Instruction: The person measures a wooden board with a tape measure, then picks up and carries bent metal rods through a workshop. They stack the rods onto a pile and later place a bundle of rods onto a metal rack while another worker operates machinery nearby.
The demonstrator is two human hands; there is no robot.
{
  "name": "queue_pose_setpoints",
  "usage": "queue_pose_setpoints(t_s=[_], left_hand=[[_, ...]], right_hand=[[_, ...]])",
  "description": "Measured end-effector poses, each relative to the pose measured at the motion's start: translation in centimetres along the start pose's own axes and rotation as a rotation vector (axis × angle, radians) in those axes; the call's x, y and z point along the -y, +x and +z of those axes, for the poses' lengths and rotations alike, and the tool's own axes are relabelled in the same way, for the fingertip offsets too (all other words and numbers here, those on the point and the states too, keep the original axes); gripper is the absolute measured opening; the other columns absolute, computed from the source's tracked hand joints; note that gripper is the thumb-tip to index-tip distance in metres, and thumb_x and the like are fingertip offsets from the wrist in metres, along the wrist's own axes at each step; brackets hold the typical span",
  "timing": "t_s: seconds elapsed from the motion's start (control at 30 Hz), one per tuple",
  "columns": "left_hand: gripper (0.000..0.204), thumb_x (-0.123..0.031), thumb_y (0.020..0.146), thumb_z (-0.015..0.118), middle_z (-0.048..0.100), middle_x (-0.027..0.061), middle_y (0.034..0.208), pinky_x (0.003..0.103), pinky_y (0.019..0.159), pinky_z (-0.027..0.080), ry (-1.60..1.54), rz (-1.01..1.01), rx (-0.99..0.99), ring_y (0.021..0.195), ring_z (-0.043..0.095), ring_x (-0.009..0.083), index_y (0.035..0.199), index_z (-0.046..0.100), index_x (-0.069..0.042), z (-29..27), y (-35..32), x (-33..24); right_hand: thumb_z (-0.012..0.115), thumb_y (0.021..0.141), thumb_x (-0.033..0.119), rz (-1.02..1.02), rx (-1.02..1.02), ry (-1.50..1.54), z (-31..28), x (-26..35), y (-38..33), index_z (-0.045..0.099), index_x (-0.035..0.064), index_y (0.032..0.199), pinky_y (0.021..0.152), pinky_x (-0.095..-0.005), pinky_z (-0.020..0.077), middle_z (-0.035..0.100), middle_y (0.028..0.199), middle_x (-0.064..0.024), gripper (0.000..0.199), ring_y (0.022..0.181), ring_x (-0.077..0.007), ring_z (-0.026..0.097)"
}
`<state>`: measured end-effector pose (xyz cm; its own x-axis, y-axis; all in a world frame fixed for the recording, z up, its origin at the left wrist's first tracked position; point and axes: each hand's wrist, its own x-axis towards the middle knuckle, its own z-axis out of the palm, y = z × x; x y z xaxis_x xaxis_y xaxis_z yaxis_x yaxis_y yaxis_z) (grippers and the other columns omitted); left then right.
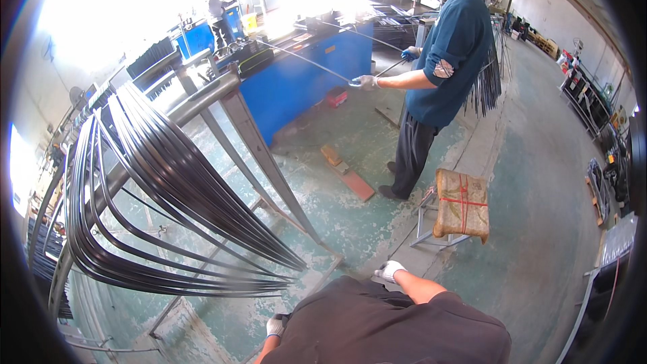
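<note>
My right hand (389,270), in a white glove, is held out in front of my dark shirt, over the floor. Its fingers look loosely apart, and I see nothing in them. Low at my left side is my left hand (275,325), also gloved; a dark patch beside it and my shirt hide its fingers. Nearest to it are the lower ends of a bundle of bent black rods (182,162), which hang over a metal rack (237,114).
A co-worker (445,61) in a teal sweater holds thin rods at a blue workbench (303,74). Behind them stands a stool with a strapped cushion (464,205). A brick-red board (356,185) lies on the floor. Another person (217,17) works farther back. Shelving (585,101) lines the right.
</note>
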<state>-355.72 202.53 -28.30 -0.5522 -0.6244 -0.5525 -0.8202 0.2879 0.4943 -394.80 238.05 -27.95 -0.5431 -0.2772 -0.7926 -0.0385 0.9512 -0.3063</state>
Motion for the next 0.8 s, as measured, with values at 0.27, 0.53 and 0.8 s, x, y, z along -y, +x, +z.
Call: queue_pose_setpoints(t_s=[0.27,0.53,0.8], left_hand=[[0.043,-0.048,0.091,0.059,0.079,0.0194,0.101,0.047,0.088,0.058,0.070,0.055,0.043,0.104,0.075,0.0398,0.105,0.081,-0.013,0.2,0.0,0.2],[0.044,-0.049,0.092,0.058,0.078,0.0203,0.101,0.047,0.088,0.059,0.132,0.064,0.016,0.103,0.075,0.0401,0.106,0.082,-0.015,0.4,0.1,0.6],[0.039,-0.043,0.092,0.063,0.079,0.0200,0.102,0.046,0.090,0.059,-0.038,0.029,-0.020,0.103,0.076,0.0381,0.106,0.083,-0.013,-0.2,-1.3,-1.2]], right_hand=[[0.069,0.098,0.051,0.013,-0.003,0.019,0.5,-0.9,0.7,0.071,0.0111,0.140,0.113,-0.0421,0.0499,0.069,0.144,-0.0139,0.058,0.133,-0.0323,0.064],[0.069,0.098,0.051,0.007,0.009,0.019,0.4,-0.5,0.1,0.071,0.0117,0.139,0.113,-0.0417,0.0498,0.069,0.142,-0.0134,0.057,0.133,-0.0314,0.065],[0.069,0.097,0.050,0.004,0.007,0.053,0.4,-0.7,0.1,0.071,0.0112,0.138,0.112,-0.0418,0.0500,0.070,0.142,-0.0134,0.057,0.132,-0.0318,0.065]])
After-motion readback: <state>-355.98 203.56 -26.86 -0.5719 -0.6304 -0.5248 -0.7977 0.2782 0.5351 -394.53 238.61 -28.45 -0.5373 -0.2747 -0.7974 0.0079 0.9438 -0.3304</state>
